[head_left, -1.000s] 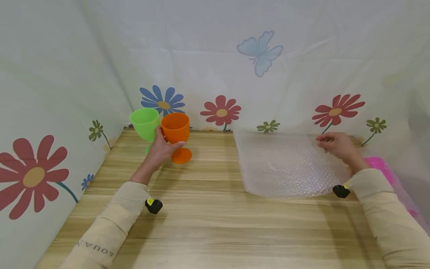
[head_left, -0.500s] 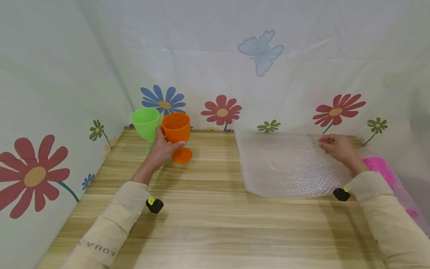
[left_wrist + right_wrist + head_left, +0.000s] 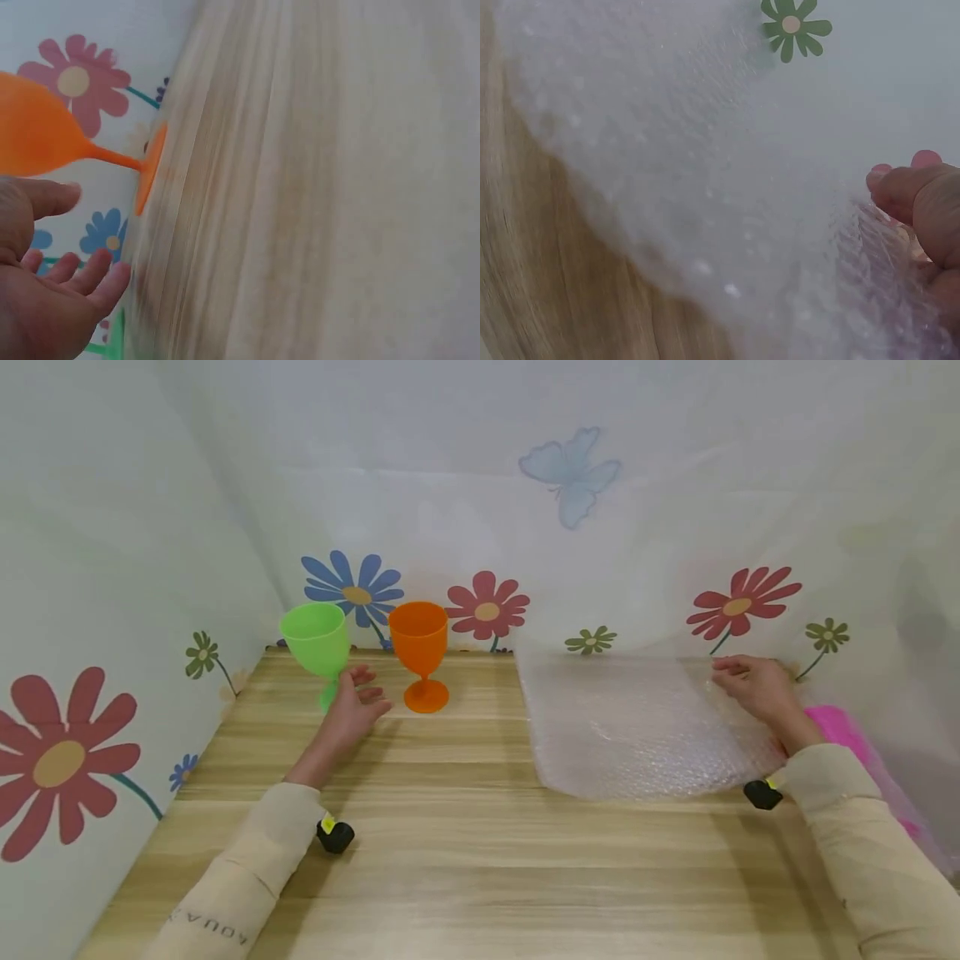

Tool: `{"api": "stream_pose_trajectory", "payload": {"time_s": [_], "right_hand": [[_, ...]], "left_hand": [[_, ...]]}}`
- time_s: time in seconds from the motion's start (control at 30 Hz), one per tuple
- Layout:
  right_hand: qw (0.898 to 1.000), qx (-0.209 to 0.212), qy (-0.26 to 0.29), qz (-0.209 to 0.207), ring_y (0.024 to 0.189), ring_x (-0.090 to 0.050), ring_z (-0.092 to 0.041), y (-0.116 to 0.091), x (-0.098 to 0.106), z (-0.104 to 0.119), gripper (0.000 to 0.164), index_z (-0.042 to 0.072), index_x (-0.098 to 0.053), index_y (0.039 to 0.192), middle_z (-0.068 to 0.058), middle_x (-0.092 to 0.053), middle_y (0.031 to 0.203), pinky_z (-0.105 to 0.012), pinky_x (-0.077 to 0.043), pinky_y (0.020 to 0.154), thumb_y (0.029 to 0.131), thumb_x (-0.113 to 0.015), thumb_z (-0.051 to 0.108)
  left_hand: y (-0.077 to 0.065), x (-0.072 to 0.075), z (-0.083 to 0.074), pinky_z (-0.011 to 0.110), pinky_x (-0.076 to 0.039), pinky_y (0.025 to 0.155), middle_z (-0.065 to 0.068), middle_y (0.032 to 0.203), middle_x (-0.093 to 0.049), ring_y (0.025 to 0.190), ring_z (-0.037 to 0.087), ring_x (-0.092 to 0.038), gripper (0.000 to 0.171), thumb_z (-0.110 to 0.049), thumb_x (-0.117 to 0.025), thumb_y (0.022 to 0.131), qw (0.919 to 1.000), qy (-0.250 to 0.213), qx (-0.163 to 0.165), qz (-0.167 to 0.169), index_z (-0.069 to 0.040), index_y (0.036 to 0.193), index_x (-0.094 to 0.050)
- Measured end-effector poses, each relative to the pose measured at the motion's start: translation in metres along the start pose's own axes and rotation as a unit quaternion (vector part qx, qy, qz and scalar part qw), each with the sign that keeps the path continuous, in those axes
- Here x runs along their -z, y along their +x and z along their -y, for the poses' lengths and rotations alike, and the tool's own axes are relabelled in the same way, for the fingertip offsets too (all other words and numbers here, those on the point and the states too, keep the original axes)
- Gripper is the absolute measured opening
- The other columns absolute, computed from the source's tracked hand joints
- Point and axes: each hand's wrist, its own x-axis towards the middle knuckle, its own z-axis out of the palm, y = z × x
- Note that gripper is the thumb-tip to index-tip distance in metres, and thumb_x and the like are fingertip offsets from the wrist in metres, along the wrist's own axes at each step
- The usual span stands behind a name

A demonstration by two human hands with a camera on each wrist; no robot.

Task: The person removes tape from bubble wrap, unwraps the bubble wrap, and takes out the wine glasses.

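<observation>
An orange goblet (image 3: 422, 647) stands upright on the wooden table (image 3: 465, 827), just right of a green goblet (image 3: 318, 645) near the back wall. My left hand (image 3: 358, 697) lies open between them, fingers spread and apart from the orange stem. The left wrist view shows the same open left hand (image 3: 52, 300) below the orange goblet (image 3: 41, 139). A sheet of bubble wrap (image 3: 637, 727) lies flat at the right. My right hand (image 3: 738, 677) pinches its far right edge. In the right wrist view the curled fingers (image 3: 915, 199) sit on the bubble wrap (image 3: 660, 172).
A pink object (image 3: 840, 731) under clear film lies at the table's right edge beside the bubble wrap. Flower-printed curtains (image 3: 487, 527) close off the back and left sides. Small black wrist cameras (image 3: 335, 835) hang by both sleeves.
My left hand has let go of the orange goblet, which now stands a little farther right, and has drawn back open. The right hand stays on the bubble wrap's edge.
</observation>
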Motion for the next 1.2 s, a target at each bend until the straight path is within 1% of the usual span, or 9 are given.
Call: {"api": "stream_pose_trajectory", "payload": {"time_s": [0.13, 0.33, 0.53, 0.63, 0.77, 0.83, 0.97, 1.07, 1.2], "right_hand": [[1.000, -0.007, -0.002, -0.014, 0.092, -0.054, -0.033, -0.001, 0.005, -0.002, 0.048, 0.003, -0.059, 0.118, -0.022, -0.059, 0.110, -0.031, -0.046, 0.065, 0.092, -0.052, 0.043], [0.999, -0.005, -0.022, -0.047, 0.103, -0.048, -0.046, -0.008, 0.025, -0.007, 0.054, -0.002, -0.052, 0.125, -0.031, -0.051, 0.118, -0.058, -0.040, 0.081, 0.094, -0.049, 0.042], [0.995, -0.047, -0.057, -0.070, 0.101, -0.044, -0.049, -0.024, 0.048, -0.013, 0.054, -0.011, -0.047, 0.125, -0.037, -0.046, 0.114, -0.059, -0.039, 0.079, 0.095, -0.047, 0.034], [0.992, -0.066, -0.089, -0.065, 0.102, -0.040, -0.053, -0.031, 0.058, -0.018, 0.056, -0.013, -0.046, 0.122, -0.040, -0.045, 0.112, -0.062, -0.033, 0.085, 0.094, -0.047, 0.035], [0.985, -0.101, -0.132, -0.036, 0.100, -0.034, -0.058, -0.040, 0.068, -0.030, 0.069, -0.016, -0.044, 0.120, -0.042, -0.043, 0.109, -0.065, -0.024, 0.086, 0.090, -0.051, 0.046], [0.979, -0.138, -0.148, -0.015, 0.099, -0.034, -0.058, -0.045, 0.071, -0.036, 0.078, -0.017, -0.041, 0.119, -0.042, -0.042, 0.109, -0.060, -0.029, 0.075, 0.086, -0.053, 0.053], [0.964, -0.217, -0.149, 0.048, 0.100, -0.032, -0.057, -0.054, 0.078, -0.041, 0.096, -0.020, -0.032, 0.121, -0.042, -0.035, 0.112, -0.060, -0.034, 0.073, 0.080, -0.055, 0.064], [0.957, -0.233, -0.139, 0.106, 0.102, -0.031, -0.058, -0.062, 0.084, -0.042, 0.104, -0.024, -0.026, 0.123, -0.043, -0.030, 0.114, -0.064, -0.034, 0.083, 0.080, -0.052, 0.067], [0.953, -0.226, -0.125, 0.160, 0.102, -0.030, -0.060, -0.071, 0.088, -0.044, 0.109, -0.028, -0.020, 0.123, -0.046, -0.026, 0.114, -0.064, -0.035, 0.083, 0.081, -0.047, 0.069]], "left_hand": [[0.006, -0.006, 0.008, 0.044, -0.040, 0.096, 0.022, 0.141, -0.027, 0.125, 0.039, -0.036, 0.068, 0.004, -0.059, 0.086, 0.9998, 0.011, -0.015, 0.009, 0.000, 0.140, -0.017], [0.015, -0.019, 0.013, 0.044, -0.041, 0.095, 0.022, 0.140, -0.030, 0.124, 0.038, -0.038, 0.066, 0.004, -0.058, 0.086, 0.9993, 0.029, -0.024, 0.008, 0.000, 0.139, -0.020], [0.011, -0.023, 0.012, 0.043, -0.040, 0.096, 0.023, 0.135, -0.036, 0.121, 0.037, -0.042, 0.064, -0.003, -0.059, 0.086, 0.9981, 0.058, -0.017, 0.000, 0.001, 0.138, -0.022], [0.006, -0.022, 0.012, 0.043, -0.039, 0.097, 0.022, 0.134, -0.038, 0.120, 0.035, -0.043, 0.062, -0.007, -0.059, 0.088, 0.9969, 0.078, -0.013, 0.000, 0.001, 0.138, -0.024], [0.002, -0.023, 0.014, 0.044, -0.039, 0.096, 0.022, 0.130, -0.042, 0.116, 0.035, -0.046, 0.056, -0.007, -0.059, 0.088, 0.9955, 0.092, -0.021, 0.003, 0.003, 0.135, -0.029], [0.000, -0.025, 0.014, 0.043, -0.040, 0.095, 0.023, 0.127, -0.044, 0.112, 0.035, -0.047, 0.053, -0.005, -0.058, 0.088, 0.9951, 0.095, -0.027, 0.008, 0.005, 0.133, -0.033], [-0.007, -0.031, 0.010, 0.041, -0.044, 0.091, 0.024, 0.124, -0.047, 0.108, 0.033, -0.051, 0.048, -0.005, -0.058, 0.088, 0.9930, 0.112, -0.030, 0.023, 0.007, 0.129, -0.038], [-0.013, -0.038, 0.004, 0.040, -0.046, 0.087, 0.021, 0.123, -0.050, 0.107, 0.030, -0.052, 0.045, -0.007, -0.059, 0.088, 0.9905, 0.130, -0.025, 0.037, 0.004, 0.128, -0.041], [-0.021, -0.050, -0.003, 0.038, -0.047, 0.085, 0.018, 0.120, -0.053, 0.105, 0.027, -0.054, 0.040, -0.009, -0.058, 0.089, 0.9880, 0.138, -0.024, 0.064, 0.001, 0.125, -0.045]]}}
